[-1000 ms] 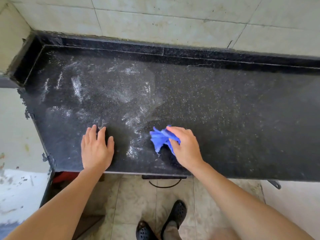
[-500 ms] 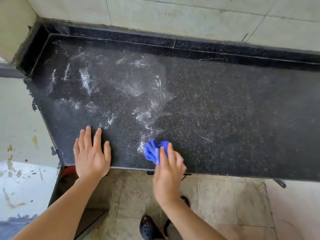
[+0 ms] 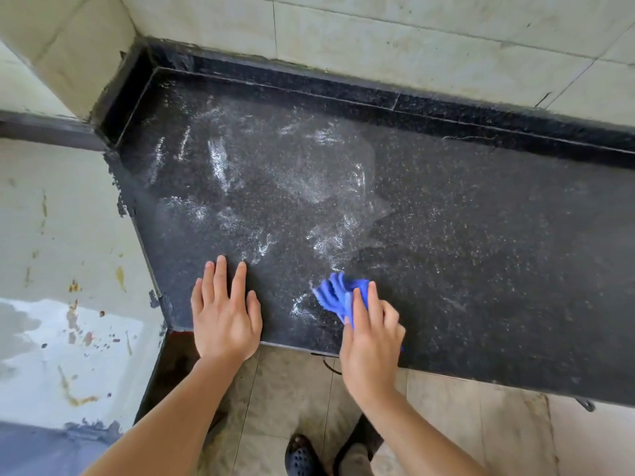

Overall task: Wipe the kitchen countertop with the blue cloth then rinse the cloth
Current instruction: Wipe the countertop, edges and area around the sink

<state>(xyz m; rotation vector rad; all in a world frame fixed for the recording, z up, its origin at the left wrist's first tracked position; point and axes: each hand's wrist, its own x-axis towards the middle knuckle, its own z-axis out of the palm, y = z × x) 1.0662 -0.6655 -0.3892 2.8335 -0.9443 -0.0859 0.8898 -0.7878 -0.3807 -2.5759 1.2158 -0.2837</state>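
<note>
The right hand [image 3: 371, 334] grips a bunched blue cloth [image 3: 338, 293], fingers curled over it and pressing it down onto a black speckled countertop [image 3: 446, 235], close to the near edge. The cloth sticks out beyond the fingertips, on the far side. The left hand [image 3: 225, 317] lies flat just to the left, well apart from the right, fingers straight and together, palm braced on the stone near the counter's near left corner.

Beyond both hands, pale wet streaks [image 3: 309, 187] spread over the left half of the counter, reaching toward the far left corner. The right half looks duller and drier. A tiled wall [image 3: 378, 25] runs along the far side. Below the near edge are floor tiles [image 3: 292, 389] and a dark shoe [image 3: 302, 455].

Risks, as a judgement: the wadded cloth touches little stone, so it may smear rather than lift the water; a stroke toward the near edge could push water onto the floor by the feet; the bracing palm could slide on wet stone.
</note>
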